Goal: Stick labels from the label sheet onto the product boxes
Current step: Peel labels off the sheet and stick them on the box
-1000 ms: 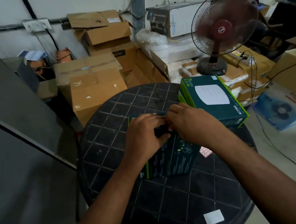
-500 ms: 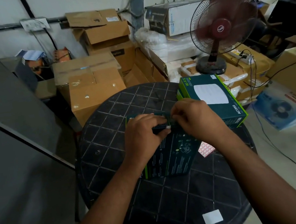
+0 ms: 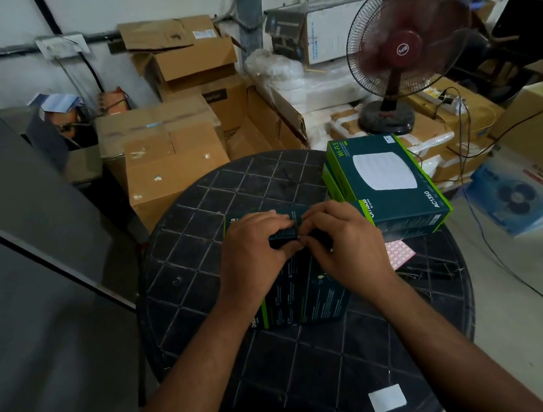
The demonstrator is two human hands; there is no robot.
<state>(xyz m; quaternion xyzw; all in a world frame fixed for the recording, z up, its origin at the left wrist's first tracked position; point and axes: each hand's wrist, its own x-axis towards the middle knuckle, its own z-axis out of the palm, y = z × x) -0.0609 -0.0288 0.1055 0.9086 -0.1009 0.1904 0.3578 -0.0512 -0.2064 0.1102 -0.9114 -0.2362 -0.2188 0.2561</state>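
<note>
A dark green product box (image 3: 305,300) lies flat in the middle of the round black table (image 3: 198,236). Above its far end my left hand (image 3: 255,249) grips a small dark teal box (image 3: 282,235). My right hand (image 3: 339,236) pinches the same piece from the right, fingertips meeting the left hand's. A tiny pale speck shows where the fingertips meet; I cannot tell if it is a label. The pink label sheet (image 3: 399,253) lies on the table just right of my right wrist, partly hidden by it.
Two more green product boxes (image 3: 388,183) are stacked at the table's far right edge. A white paper square (image 3: 387,398) lies near the front edge. Cardboard cartons (image 3: 170,157) and a running red fan (image 3: 405,50) stand behind the table. A grey panel (image 3: 25,238) stands at left.
My hands stay together over the box's far end. The right fingertips have closed in tighter against the left hand, covering more of the small dark piece.
</note>
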